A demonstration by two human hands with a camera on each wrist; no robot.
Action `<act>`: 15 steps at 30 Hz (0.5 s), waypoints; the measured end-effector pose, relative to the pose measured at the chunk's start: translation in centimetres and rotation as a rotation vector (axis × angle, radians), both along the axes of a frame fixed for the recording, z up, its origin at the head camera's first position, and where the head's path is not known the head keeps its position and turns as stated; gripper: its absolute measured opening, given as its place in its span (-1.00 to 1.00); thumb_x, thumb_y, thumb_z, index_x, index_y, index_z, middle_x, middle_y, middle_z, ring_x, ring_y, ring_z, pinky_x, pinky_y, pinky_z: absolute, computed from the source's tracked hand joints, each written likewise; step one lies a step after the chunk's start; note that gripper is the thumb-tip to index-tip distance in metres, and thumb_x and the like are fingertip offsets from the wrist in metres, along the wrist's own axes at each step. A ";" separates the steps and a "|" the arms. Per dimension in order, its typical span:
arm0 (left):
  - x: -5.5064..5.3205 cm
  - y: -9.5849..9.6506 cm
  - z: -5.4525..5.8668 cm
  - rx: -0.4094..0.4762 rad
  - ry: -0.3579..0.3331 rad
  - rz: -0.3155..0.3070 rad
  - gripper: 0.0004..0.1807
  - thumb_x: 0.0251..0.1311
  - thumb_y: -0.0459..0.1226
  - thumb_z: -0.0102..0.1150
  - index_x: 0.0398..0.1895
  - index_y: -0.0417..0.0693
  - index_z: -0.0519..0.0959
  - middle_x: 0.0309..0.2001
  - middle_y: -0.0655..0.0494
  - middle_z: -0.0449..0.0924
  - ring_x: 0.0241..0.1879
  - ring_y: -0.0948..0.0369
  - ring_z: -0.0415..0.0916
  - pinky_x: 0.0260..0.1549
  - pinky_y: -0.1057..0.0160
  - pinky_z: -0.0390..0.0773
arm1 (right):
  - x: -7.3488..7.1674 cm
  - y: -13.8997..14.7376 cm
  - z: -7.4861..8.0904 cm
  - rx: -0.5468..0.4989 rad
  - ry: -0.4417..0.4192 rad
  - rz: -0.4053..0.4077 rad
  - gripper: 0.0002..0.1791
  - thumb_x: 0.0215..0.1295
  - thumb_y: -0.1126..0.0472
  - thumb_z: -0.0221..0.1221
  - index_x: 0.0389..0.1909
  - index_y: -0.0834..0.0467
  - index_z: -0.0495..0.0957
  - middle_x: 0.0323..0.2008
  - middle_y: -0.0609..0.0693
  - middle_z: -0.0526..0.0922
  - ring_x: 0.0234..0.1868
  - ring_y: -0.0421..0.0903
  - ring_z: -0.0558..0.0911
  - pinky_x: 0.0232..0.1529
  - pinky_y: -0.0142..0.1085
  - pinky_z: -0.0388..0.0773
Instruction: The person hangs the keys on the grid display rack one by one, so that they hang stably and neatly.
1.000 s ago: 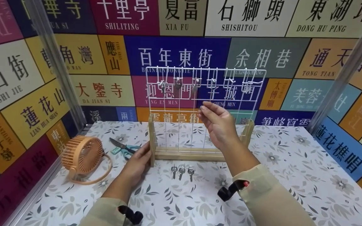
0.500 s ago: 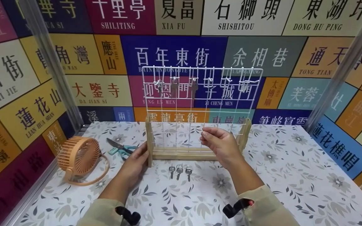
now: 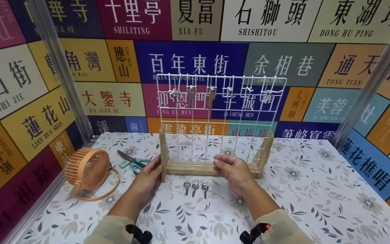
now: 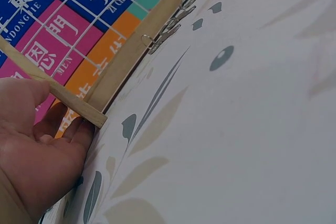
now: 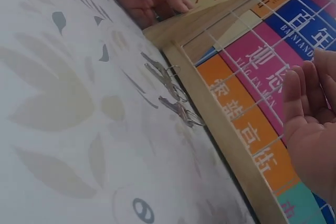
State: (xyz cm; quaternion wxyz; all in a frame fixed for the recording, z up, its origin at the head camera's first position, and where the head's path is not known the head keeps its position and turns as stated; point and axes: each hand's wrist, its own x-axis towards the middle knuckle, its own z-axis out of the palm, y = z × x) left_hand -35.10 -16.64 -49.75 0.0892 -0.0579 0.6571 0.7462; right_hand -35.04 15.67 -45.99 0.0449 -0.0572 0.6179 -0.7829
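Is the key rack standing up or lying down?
Standing up. The key rack rises from its wooden base on the table, and the left hand holds its side post.

Beige sleeves (image 3: 113, 227), black wrist cameras (image 3: 145, 236)

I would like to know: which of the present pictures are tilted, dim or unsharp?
Head view: roughly level and well lit, but the hanging keys look small and soft; left wrist view: tilted, dim, the tablecloth greyish; right wrist view: tilted, hazy, the right hand cut by the frame edge.
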 end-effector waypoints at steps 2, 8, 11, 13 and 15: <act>0.0 0.0 0.1 -0.008 0.000 -0.006 -0.45 0.62 -0.07 0.07 0.57 0.60 0.34 0.68 0.41 0.20 0.72 0.14 0.06 0.72 0.00 0.09 | 0.0 0.0 -0.5 0.011 -0.017 0.014 -0.83 0.43 0.34 0.35 -0.01 0.22 0.75 -0.25 -0.04 0.78 -0.20 -0.12 0.78 -0.03 -0.29 0.81; -0.1 -0.1 0.0 -0.015 0.001 -0.011 -0.45 0.62 -0.07 0.07 0.58 0.60 0.33 0.68 0.42 0.19 0.72 0.14 0.07 0.72 -0.01 0.10 | -0.3 0.2 -1.9 0.053 -0.074 0.040 -0.72 0.37 0.29 0.42 0.06 0.27 0.72 -0.19 0.01 0.80 -0.15 -0.05 0.79 -0.06 -0.29 0.81; -0.1 0.0 -0.1 -0.007 0.011 -0.006 -0.44 0.63 -0.09 0.07 0.59 0.57 0.33 0.68 0.41 0.19 0.72 0.14 0.07 0.71 0.00 0.10 | -0.6 0.2 -2.4 0.085 -0.081 0.055 -0.68 0.37 0.28 0.42 0.09 0.30 0.72 -0.19 0.05 0.80 -0.16 -0.06 0.79 -0.08 -0.30 0.81; -0.2 0.0 -0.2 -0.006 0.027 -0.004 -0.43 0.64 -0.12 0.05 0.62 0.51 0.32 0.70 0.37 0.17 0.72 0.13 0.07 0.71 0.01 0.11 | -0.7 0.1 -2.6 0.110 -0.080 0.070 -0.62 0.38 0.27 0.42 0.14 0.34 0.69 -0.21 0.04 0.80 -0.18 -0.10 0.78 -0.09 -0.31 0.80; -0.3 0.0 -0.2 -0.013 0.033 0.001 -0.42 0.65 -0.13 0.04 0.63 0.49 0.31 0.70 0.35 0.16 0.72 0.13 0.07 0.71 0.01 0.12 | -0.8 0.1 -2.8 0.134 -0.083 0.078 -0.57 0.37 0.26 0.43 0.18 0.37 0.66 -0.23 0.00 0.79 -0.21 -0.13 0.77 -0.10 -0.31 0.79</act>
